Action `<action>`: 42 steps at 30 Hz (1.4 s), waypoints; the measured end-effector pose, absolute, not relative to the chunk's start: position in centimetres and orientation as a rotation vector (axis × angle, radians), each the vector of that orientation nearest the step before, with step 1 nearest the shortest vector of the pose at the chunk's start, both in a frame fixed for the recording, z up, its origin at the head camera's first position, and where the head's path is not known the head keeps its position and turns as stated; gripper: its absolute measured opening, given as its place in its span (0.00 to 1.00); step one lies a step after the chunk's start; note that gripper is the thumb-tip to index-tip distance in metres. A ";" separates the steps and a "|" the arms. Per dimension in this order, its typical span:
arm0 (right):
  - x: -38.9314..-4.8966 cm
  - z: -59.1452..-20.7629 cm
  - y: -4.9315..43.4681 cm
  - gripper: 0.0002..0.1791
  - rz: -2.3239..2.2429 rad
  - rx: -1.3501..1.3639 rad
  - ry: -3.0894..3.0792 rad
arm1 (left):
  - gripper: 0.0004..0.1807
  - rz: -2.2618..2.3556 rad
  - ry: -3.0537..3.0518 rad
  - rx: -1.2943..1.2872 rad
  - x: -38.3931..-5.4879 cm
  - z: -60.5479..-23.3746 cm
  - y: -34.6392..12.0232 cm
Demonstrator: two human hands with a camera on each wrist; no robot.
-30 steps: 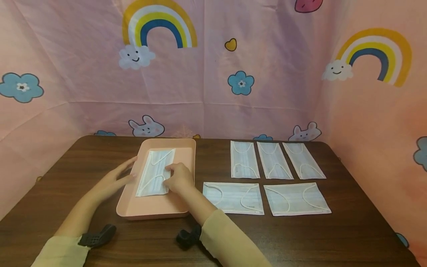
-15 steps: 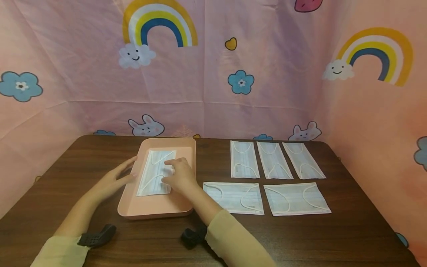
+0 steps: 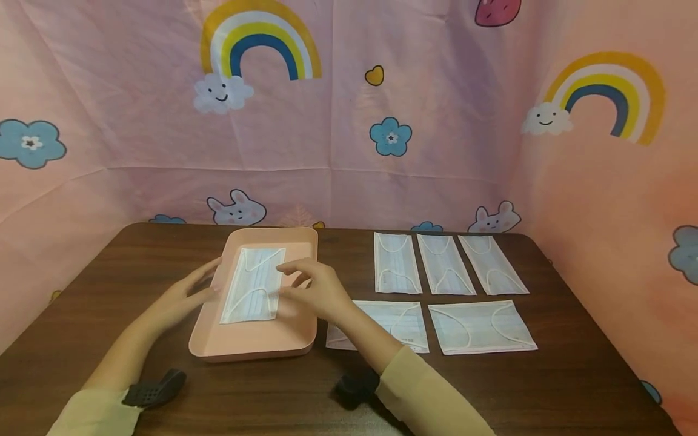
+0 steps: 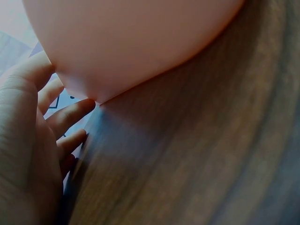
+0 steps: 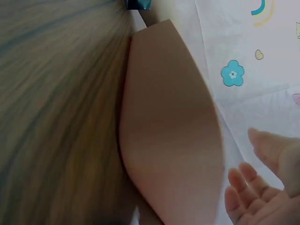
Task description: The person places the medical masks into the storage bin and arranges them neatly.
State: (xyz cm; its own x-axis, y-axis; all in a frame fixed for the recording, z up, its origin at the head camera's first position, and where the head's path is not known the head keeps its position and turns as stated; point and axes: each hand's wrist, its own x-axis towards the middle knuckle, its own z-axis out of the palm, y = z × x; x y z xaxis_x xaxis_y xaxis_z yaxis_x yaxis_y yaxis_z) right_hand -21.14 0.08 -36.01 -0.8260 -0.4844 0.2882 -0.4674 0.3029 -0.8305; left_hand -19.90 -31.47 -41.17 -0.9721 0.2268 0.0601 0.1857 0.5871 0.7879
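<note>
A white face mask [image 3: 253,284] with ear loops lies flat inside a shallow pink tray [image 3: 245,346]. My left hand [image 3: 177,304] touches the tray's left side, its fingers spread and fairly straight; in the left wrist view the fingertips [image 4: 89,104] rest against the outer wall. Over the tray's right part hovers my right hand [image 3: 315,287], thumb and fingers apart and loosely bent, with nothing between them. In the right wrist view that hand [image 5: 262,187] is raised beyond the tray's wall [image 5: 168,126].
Several more masks lie flat right of the tray: three upright in the back row, such as the nearest one [image 3: 397,263], and two sideways in front, including the right one [image 3: 482,327]. The brown table [image 3: 262,399] meets a pink patterned cloth [image 3: 349,121] behind.
My right hand has let go of the mask in the tray and moved right and up from it. The left hand keeps its place on the tray's side.
</note>
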 end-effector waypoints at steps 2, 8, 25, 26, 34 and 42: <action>-21.0 -35.9 1.1 0.20 -1.603 -0.944 2.510 | 0.39 1.351 2.764 0.365 -19.9 -41.3 -31.5; -20.9 -35.6 4.3 0.22 -1.599 -1.028 2.445 | 0.39 1.343 2.773 0.368 -19.3 -41.2 -31.7; -22.2 -36.5 13.3 0.30 -1.250 -1.083 2.395 | 0.38 1.340 2.767 0.372 -19.8 -41.5 -31.5; -22.2 -36.6 13.8 0.30 -1.237 -1.083 2.388 | 0.38 1.342 2.765 0.375 -19.8 -41.5 -31.5; -22.9 -37.7 16.4 0.32 -1.158 -1.077 2.321 | 0.39 1.341 2.772 0.378 -19.8 -41.0 -31.4; -23.2 -38.1 16.9 0.34 -1.084 -1.046 2.325 | 0.38 1.345 2.763 0.359 -19.9 -40.9 -31.4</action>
State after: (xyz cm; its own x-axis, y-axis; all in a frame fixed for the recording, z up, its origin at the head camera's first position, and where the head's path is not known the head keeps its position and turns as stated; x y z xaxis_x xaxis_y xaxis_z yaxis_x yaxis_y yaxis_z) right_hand -23.24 16.94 -38.13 -0.6566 -0.7540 -0.0192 -0.4698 0.4288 -0.7716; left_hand -19.92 -31.40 -40.93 -0.9720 0.2277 0.0587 0.1866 0.5952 0.7816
